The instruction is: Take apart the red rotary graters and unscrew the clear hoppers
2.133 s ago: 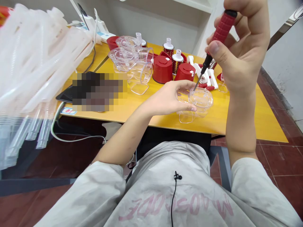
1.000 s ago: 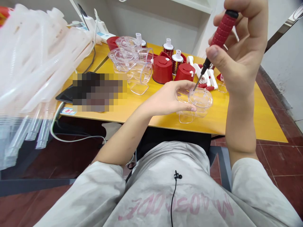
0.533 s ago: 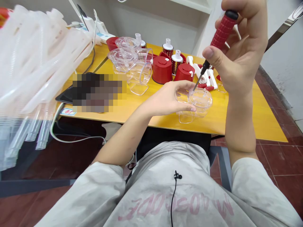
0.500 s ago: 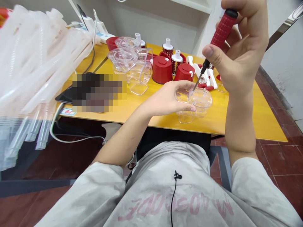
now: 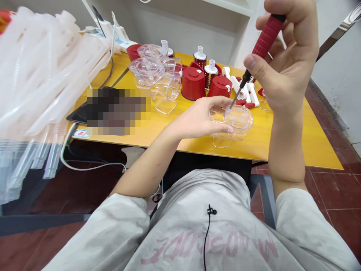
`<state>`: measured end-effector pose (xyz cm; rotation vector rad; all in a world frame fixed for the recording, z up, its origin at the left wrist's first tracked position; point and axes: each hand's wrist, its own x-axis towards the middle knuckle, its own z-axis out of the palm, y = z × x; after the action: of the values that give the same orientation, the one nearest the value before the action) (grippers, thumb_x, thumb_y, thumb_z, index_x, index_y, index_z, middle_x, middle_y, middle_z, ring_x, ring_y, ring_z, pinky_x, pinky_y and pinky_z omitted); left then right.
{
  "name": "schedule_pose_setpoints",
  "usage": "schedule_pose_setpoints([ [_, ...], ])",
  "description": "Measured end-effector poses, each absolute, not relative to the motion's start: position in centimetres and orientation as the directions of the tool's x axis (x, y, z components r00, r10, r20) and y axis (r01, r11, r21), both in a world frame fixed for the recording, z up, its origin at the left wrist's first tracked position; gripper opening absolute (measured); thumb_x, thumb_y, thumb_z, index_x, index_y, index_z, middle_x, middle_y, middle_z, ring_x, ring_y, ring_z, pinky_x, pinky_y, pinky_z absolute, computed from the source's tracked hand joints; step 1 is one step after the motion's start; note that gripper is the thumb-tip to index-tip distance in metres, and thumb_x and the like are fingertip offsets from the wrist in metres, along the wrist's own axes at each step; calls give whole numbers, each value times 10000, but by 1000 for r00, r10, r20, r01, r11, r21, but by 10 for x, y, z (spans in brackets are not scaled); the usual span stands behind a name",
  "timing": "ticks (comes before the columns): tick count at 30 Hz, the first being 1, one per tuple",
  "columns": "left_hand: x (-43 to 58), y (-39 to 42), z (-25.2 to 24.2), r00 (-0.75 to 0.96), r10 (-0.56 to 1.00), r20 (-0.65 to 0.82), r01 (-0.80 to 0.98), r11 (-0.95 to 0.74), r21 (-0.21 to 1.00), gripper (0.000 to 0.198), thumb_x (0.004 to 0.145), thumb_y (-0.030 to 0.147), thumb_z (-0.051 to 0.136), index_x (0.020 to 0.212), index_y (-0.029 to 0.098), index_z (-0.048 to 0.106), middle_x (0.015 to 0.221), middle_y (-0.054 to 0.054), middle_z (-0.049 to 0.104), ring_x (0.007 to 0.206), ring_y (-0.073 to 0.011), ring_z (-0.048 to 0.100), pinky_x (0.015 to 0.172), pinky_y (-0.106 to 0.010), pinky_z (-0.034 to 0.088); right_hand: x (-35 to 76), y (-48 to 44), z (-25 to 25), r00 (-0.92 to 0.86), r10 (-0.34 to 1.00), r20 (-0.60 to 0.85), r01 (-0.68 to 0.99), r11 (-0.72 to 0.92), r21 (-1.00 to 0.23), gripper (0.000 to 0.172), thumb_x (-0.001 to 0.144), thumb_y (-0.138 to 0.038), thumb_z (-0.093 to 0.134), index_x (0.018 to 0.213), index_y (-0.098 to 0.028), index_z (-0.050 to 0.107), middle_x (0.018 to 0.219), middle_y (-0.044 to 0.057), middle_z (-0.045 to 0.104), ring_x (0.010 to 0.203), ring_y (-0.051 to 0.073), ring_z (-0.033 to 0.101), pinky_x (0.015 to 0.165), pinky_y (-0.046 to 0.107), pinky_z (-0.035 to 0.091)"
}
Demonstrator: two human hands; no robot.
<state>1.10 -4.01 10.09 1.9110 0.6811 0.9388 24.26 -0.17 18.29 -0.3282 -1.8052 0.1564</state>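
My left hand [image 5: 207, 116] is closed around a clear plastic housing [image 5: 239, 117] that stands on the yellow table, thumb in front and fingers behind. My right hand [image 5: 293, 56] is raised above it and grips a screwdriver [image 5: 266, 39] by its red, ribbed handle. The black and metal shaft slants down to the left, its tip at the left rim of the housing's round top. Whether a screw sits under the tip is too small to tell. Behind my left hand are red cups [image 5: 193, 82] and perforated drums with white tops [image 5: 211, 72].
More clear plastic housings [image 5: 166, 88] stand in a cluster at the back left. White handles [image 5: 251, 94] with red parts lie behind the screwdriver. A pile of long translucent plastic tubes or sleeves [image 5: 42, 82] fills the left side. A white cable [image 5: 93, 167] hangs off the table edge [image 5: 141, 144].
The screwdriver handle has turned slightly in my right hand, and its fingers have shifted a little. My left hand and the housing have stayed in place.
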Motion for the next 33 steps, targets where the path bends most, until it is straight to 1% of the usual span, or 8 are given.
schedule_pose_setpoints([
  [2,11,-40,101,562,754,339,92,-465,881,847,733,460,1118,1465,143,835,1490,-195,861,1359,-383,822,1294,-577,629,240,-9,183,-234,300,925,98,954,-285,622,913,-762,850,1503,-583,774,1574,-161,716,1420,210,735,1142,351,774],
  [7,11,-40,100,558,757,340,92,-463,881,866,726,476,1124,1474,152,833,1503,-187,858,1367,-384,820,1299,-578,627,237,-5,178,-175,379,909,13,924,-383,610,880,-613,875,1482,-561,791,1625,-138,706,1530,276,694,1088,400,822],
  [11,11,-40,100,560,755,340,96,-467,879,879,728,474,1119,1487,141,826,1497,-193,859,1368,-386,821,1298,-580,626,237,10,175,-187,209,960,-84,970,-228,846,827,-909,775,1582,-533,708,1662,-125,646,1501,257,710,1000,409,828],
  [14,11,-39,100,560,757,336,97,-463,881,888,725,493,1125,1485,146,826,1506,-198,855,1376,-395,820,1298,-587,626,236,8,176,-172,307,936,-21,949,-315,663,902,-696,803,1547,-561,731,1679,-156,646,1572,265,661,1094,446,827],
  [16,11,-39,100,563,757,331,99,-460,883,902,723,501,1126,1492,139,823,1500,-201,854,1378,-395,821,1300,-583,625,235,3,177,-169,309,936,-17,948,-317,624,914,-664,793,1530,-577,742,1659,-173,660,1576,262,672,1072,443,833],
  [19,10,-39,100,565,755,333,104,-466,879,908,725,500,1125,1496,128,822,1472,-204,857,1373,-391,824,1301,-574,625,233,-1,178,-134,300,944,-56,949,-309,640,874,-641,841,1507,-590,757,1640,-161,678,1576,280,691,1002,419,845],
  [25,10,-39,100,559,758,336,96,-462,882,875,725,481,1127,1477,146,831,1475,-198,860,1359,-390,826,1284,-586,637,232,-5,178,-135,338,931,-59,936,-348,690,832,-465,766,1505,-613,751,1659,-207,657,1645,277,631,1057,408,838],
  [33,10,-40,101,565,759,323,100,-451,887,912,723,472,1119,1505,112,819,1514,-210,846,1381,-388,817,1309,-579,620,235,17,175,-161,194,968,-50,978,-204,787,870,-828,588,1610,-572,664,1699,-189,610,1614,256,618,996,413,811],
])
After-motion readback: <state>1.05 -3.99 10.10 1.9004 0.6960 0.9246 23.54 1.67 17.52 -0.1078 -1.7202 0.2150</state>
